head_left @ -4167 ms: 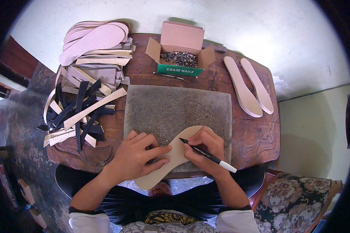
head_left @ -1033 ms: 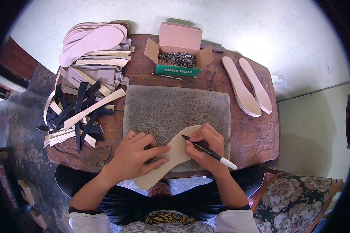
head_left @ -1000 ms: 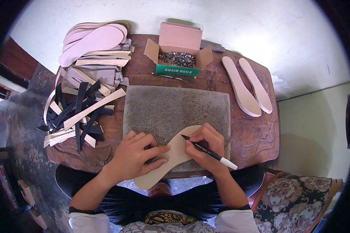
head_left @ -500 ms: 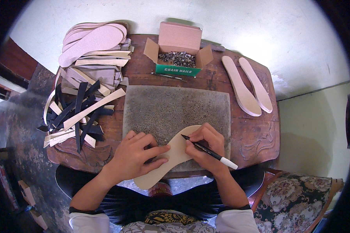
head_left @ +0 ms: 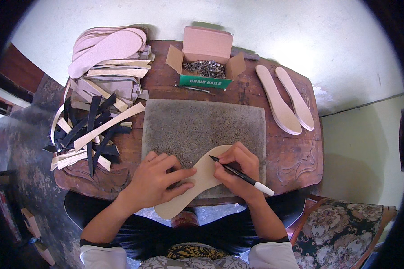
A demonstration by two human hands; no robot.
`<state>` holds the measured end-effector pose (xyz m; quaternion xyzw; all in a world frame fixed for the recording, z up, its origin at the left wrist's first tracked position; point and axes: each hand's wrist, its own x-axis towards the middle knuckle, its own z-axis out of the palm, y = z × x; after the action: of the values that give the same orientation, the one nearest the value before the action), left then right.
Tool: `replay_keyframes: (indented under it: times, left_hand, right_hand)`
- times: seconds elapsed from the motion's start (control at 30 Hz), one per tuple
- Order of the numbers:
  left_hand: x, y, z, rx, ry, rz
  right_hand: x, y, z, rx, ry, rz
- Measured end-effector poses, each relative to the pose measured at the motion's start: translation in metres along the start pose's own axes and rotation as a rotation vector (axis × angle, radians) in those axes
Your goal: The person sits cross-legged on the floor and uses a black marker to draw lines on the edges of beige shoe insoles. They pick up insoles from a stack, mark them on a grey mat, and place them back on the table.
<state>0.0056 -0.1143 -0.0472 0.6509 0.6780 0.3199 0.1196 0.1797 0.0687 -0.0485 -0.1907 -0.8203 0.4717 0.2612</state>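
A beige insole (head_left: 202, 172) lies slantwise on the grey speckled slab (head_left: 202, 121), its lower end jutting past the table's front edge. My left hand (head_left: 159, 177) rests on its left side, with index finger and thumb stretched apart on the surface, pressing it down. In my right hand (head_left: 240, 168), a black marker pen (head_left: 242, 175) with a white cap on its back end is pinched between thumb and fingers. The pen's tip is over the wider upper part of the insole; I cannot tell whether it touches. No drawn line is discernible.
Stacked pinkish insoles (head_left: 107, 49) fill the far left, with black and cream strips (head_left: 94, 130) heaped nearer. A green open box (head_left: 206, 80) of metal nails stands behind the slab, a thin tool (head_left: 193, 88) before it. Two insole-shaped pieces (head_left: 280, 105) lie right. A floral chair (head_left: 336, 228) is lower right.
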Motion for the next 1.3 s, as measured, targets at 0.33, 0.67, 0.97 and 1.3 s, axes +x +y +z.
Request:
replay_keyframes:
  times: [0.33, 0.67, 0.97, 1.3]
  left_hand:
    - [0.001, 0.0, -0.002, 0.037, -0.008, 0.022]
    - [0.002, 0.001, -0.002, 0.039, -0.005, 0.011]
    - [0.003, 0.003, -0.002, 0.034, -0.018, -0.016]
    - [0.003, 0.003, -0.003, 0.026, -0.018, -0.02]
  right_hand:
    - [0.002, 0.016, -0.016, 0.144, 0.078, 0.086]
    - [-0.001, 0.01, -0.019, -0.09, 0.08, 0.022]
    - [-0.001, 0.009, -0.019, -0.06, 0.083, 0.067]
    - [0.0, 0.005, -0.019, -0.066, 0.052, 0.036]
